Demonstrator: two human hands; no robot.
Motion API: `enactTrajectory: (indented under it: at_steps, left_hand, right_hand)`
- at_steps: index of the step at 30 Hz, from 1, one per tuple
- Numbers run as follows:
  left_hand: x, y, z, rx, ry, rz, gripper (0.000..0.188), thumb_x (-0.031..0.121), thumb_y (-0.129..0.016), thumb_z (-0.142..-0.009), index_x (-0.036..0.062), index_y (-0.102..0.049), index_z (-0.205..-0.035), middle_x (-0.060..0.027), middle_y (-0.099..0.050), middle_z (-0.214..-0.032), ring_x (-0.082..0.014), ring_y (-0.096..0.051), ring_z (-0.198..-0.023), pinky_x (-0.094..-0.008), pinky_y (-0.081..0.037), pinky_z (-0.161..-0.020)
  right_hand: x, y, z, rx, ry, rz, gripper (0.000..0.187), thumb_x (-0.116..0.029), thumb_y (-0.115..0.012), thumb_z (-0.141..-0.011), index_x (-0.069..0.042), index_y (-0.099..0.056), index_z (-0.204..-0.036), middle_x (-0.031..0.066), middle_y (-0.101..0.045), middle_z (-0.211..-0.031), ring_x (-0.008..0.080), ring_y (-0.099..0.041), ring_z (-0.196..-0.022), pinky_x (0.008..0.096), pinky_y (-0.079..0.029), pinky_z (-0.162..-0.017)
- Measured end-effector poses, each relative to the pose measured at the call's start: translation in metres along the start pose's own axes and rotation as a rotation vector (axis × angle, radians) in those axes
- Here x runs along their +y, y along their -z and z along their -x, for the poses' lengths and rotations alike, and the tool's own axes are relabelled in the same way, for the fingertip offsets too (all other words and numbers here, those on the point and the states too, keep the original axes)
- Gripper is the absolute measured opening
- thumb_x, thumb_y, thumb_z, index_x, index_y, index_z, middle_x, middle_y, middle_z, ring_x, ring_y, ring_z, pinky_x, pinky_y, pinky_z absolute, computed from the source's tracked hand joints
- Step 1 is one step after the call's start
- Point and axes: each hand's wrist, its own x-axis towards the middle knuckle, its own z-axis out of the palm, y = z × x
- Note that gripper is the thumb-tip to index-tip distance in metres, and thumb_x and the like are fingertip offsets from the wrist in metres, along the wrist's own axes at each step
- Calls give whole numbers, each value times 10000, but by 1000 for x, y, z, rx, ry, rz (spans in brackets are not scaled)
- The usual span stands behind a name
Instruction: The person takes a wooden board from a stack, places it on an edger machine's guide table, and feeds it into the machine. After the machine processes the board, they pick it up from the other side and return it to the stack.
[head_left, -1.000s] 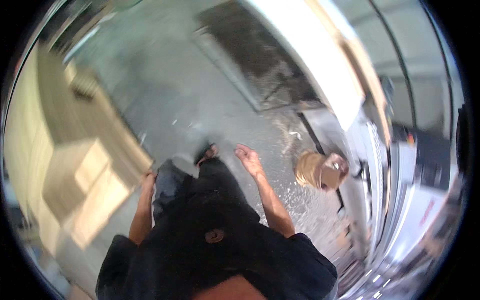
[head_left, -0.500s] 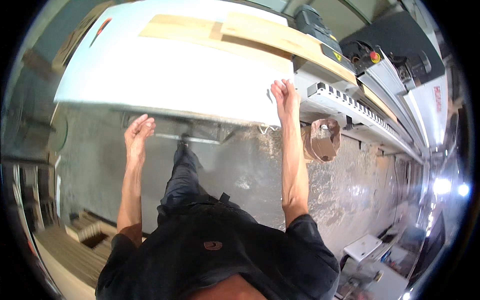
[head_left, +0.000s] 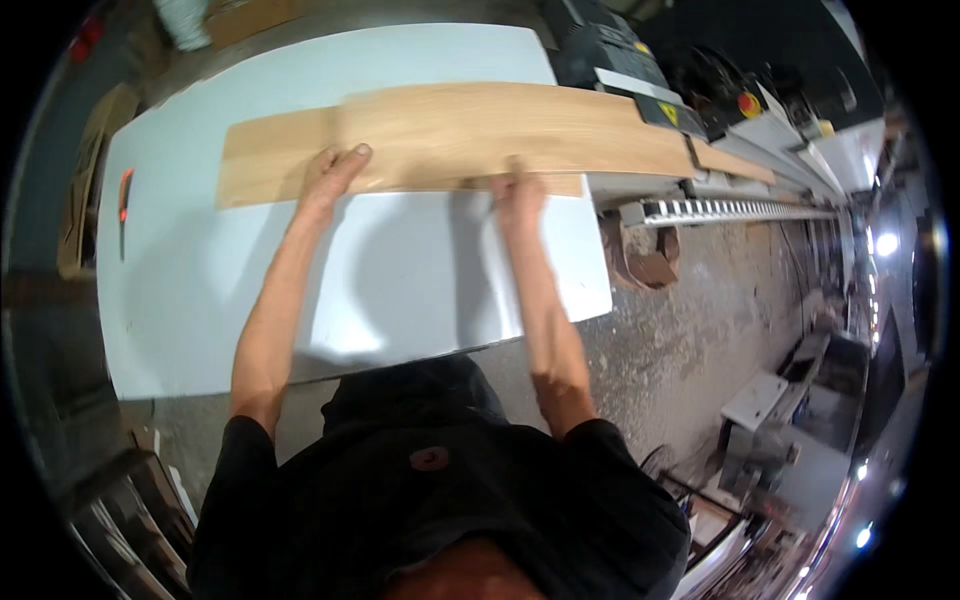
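Two long pale wooden boards lie overlapped on a white tabletop (head_left: 200, 310). The upper board (head_left: 500, 125) reaches right to the machine; the lower board (head_left: 260, 160) sticks out from under its left end. At the upper board's near left corner, my left hand (head_left: 332, 182) grips it, thumb stretched along the wood and the other fingers partly hidden. Farther right, my right hand (head_left: 518, 205) is closed on the near edge of that same board, its fingertips blurred by motion. The upper board's left end is smeared too.
An orange-handled tool (head_left: 125, 205) rests near the table's left edge. At the right stands a machine with a red stop button (head_left: 748, 104) and a toothed rail (head_left: 730, 211). An open brown bag (head_left: 645, 262) sits on the floor below it.
I have come up against the table, and both hands have moved from free air forward onto the boards. The upper board has slid left over the lower one.
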Motion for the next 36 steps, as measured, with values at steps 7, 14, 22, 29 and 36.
enactTrajectory:
  at_steps: [7, 14, 22, 29, 36]
  left_hand:
    - [-17, 105, 59, 335, 3, -48, 410, 316, -725, -796, -43, -627, -967, -16, -579, -817, -96, -494, -711, -248, -403, -621]
    - [-22, 190, 86, 565, 60, -308, 357, 359, -728, -794, 68, -575, -656, 28, -476, -593, -72, -422, -521, -246, -326, -474]
    - [-51, 234, 10, 719, -471, -1251, 398, 322, -728, -780, -53, -655, -889, -133, -648, -819, -227, -619, -750, -301, -500, -667]
    - [-23, 101, 6, 383, -351, -553, 405, 107, -678, -805, -54, -567, -1159, -154, -644, -1018, -203, -618, -906, -307, -505, -757]
    - [22, -74, -30, 24, -101, -91, 403, 177, -654, -858, -47, -544, -1175, -130, -633, -1013, -170, -611, -894, -277, -492, -778]
  right_hand:
    - [77, -102, 167, -101, -20, -43, 336, -308, -673, -852, -16, -541, -954, 19, -554, -801, 95, -496, -728, 273, -435, -652]
    - [94, -146, 205, -163, -400, -126, 209, -187, -533, -937, 22, -516, -939, 62, -588, -873, 130, -576, -806, 351, -523, -855]
    - [20, -95, 144, -886, 167, 812, 274, -199, -547, -874, -4, -578, -1063, 172, -595, -1082, 304, -577, -960, 414, -455, -848]
    - [-42, 21, 62, -526, 794, 1578, 515, -289, -526, -891, 46, -449, -1274, 238, -410, -1353, 390, -321, -1305, 477, -252, -1088]
    - [-131, 53, 33, -339, 856, 1434, 549, -327, -480, -916, 36, -400, -1320, 229, -383, -1379, 381, -298, -1325, 460, -245, -1090]
